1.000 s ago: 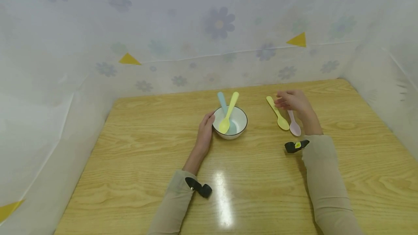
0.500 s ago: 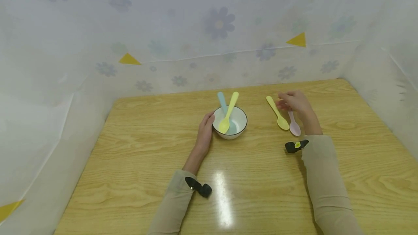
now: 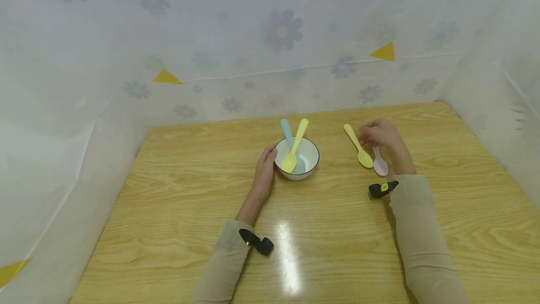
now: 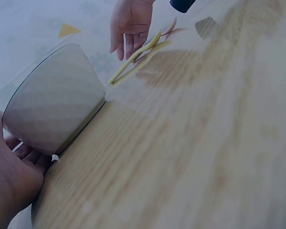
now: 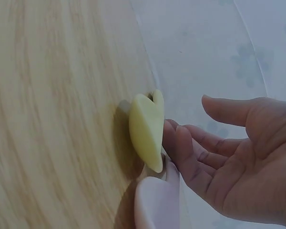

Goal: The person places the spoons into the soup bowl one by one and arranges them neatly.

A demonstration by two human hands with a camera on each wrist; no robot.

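Two pale flower-printed plastic sheets [image 3: 253, 36] walling the wooden bench [image 3: 177, 191] at back and sides, close against its far edge; broad bare woodgrain toward the near edge, glossy, with a glare patch. Near the far middle, a round white bowl [image 3: 310, 156] with a dark rim, smooth-sided, holding a yellow-green spoon [image 3: 295, 147] and a blue spoon [image 3: 287, 130], handles leaning over the far rim. Against the bowl's left wall, left hand [image 3: 263, 175], fingers [image 4: 26, 155] gently cupped round it. Well right of the bowl, flat on the bench, a yellow spoon [image 3: 357, 146] and just beside it a pink spoon [image 3: 380, 165], both smooth plastic. Over the handles, right hand [image 3: 379, 133], fingers [image 5: 190, 152] loosely bent, released, tips touching the spoons, gripping neither.
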